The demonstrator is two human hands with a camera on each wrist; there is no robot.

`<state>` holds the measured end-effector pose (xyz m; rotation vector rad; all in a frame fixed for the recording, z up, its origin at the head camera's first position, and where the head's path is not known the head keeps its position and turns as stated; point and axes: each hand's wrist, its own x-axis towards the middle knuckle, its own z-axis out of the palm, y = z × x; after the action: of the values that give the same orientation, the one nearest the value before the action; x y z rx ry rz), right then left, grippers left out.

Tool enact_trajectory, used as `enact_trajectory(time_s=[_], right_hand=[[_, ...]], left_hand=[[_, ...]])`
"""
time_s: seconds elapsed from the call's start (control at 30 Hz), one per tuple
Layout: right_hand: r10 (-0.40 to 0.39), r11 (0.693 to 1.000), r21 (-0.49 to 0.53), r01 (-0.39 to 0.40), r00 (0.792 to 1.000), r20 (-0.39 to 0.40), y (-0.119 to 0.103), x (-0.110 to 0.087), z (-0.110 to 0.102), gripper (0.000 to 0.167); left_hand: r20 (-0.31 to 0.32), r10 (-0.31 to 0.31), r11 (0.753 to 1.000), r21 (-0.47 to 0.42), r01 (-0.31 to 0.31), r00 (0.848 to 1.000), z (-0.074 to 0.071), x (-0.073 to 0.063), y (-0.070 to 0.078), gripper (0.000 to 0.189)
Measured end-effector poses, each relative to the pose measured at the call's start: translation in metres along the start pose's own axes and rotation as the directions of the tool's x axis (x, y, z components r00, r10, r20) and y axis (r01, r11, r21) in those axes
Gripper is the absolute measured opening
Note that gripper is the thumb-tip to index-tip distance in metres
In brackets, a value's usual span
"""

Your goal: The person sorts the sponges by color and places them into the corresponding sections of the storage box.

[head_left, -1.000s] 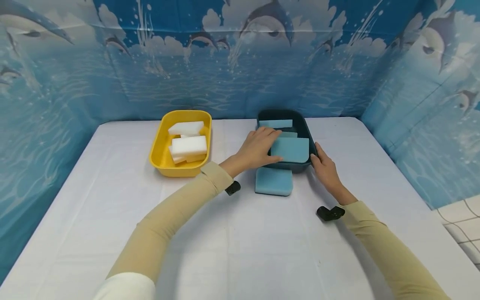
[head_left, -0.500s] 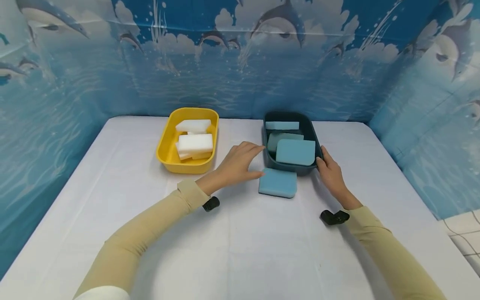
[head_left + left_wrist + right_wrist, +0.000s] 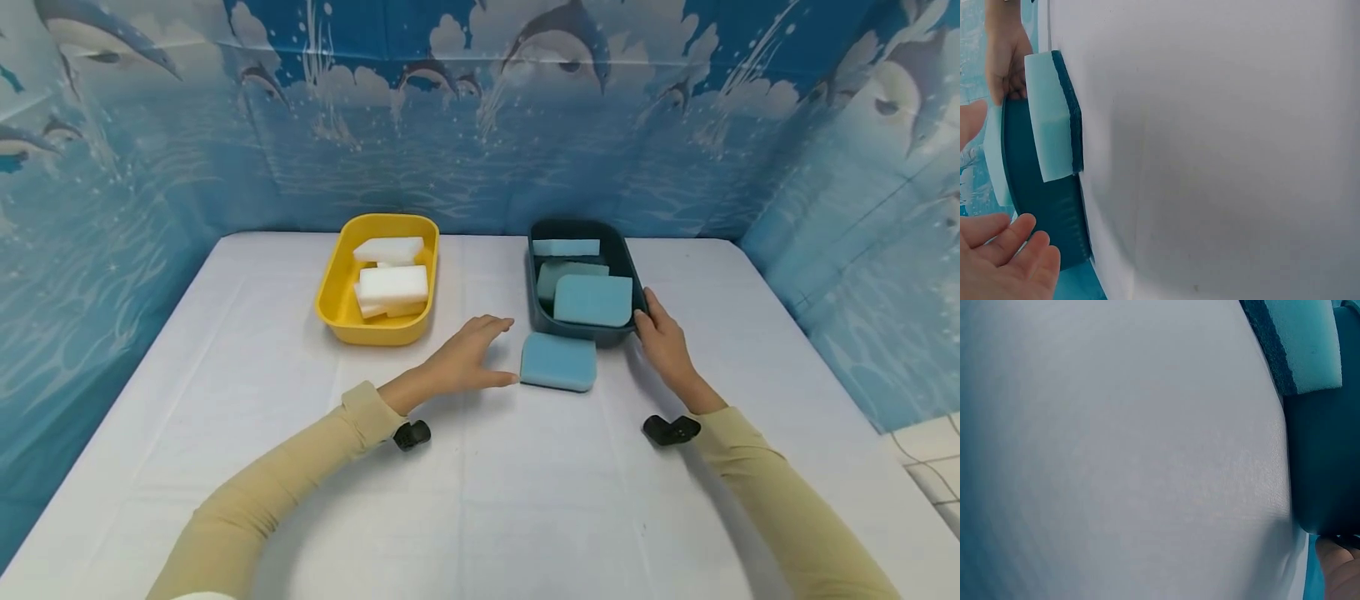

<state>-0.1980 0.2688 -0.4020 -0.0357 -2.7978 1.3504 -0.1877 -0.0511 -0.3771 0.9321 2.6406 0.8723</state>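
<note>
A light blue sponge [image 3: 558, 362] with a dark scouring layer underneath lies on the white table, just in front of a dark teal bin [image 3: 585, 332]. My left hand [image 3: 468, 357] is at the left of this sponge, thumb and fingers spread apart, holding nothing. Its thumb tip is right by the sponge's left edge. My right hand [image 3: 666, 343] grips the bin's right front corner, thumb in front and fingers along the side. Inside the bin are several blue sponges; one blue sponge [image 3: 592, 300] leans on the front wall. The left wrist view shows the sponge's side [image 3: 1054, 119] against the bin.
Left of the dark bin stands a yellow bin [image 3: 333, 310] holding several white sponges [image 3: 393, 285]. Both bins are near the table's back edge, before a blue dolphin-print curtain [image 3: 480, 167]. Black wrist cameras [image 3: 671, 430] are worn at both cuffs.
My left hand has drawn back from above the dark bin, leftward and toward me, coming down beside the loose sponge. My right hand stays at the bin's corner. The view has shifted slightly.
</note>
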Motion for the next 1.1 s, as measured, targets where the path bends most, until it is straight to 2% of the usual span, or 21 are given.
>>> enact_trajectory(time_s=[0.37,0.63,0.87,1.1], right_hand=[[0.038,0.999,0.013,-0.038,0.999,0.013,-0.001,0.002,-0.001,0.06],[0.056,0.998,0.026,-0.056,0.998,0.011,-0.004,0.0,-0.001,0.06],[0.065,0.998,0.014,-0.065,0.998,0.008,-0.002,0.001,-0.001,0.06],[0.064,0.998,0.006,-0.064,0.998,0.003,-0.002,0.001,0.0,0.06]], left_hand=[[0.06,0.011,0.994,-0.11,-0.005,0.998,0.021,0.018,-0.002,0.082],[0.048,0.001,0.992,-0.128,0.005,0.999,0.025,0.025,0.001,0.085],[0.045,-0.043,0.987,-0.151,0.049,0.998,0.028,0.028,0.004,0.087],[0.049,-0.056,0.986,-0.157,0.063,0.997,0.034,0.032,0.005,0.091]])
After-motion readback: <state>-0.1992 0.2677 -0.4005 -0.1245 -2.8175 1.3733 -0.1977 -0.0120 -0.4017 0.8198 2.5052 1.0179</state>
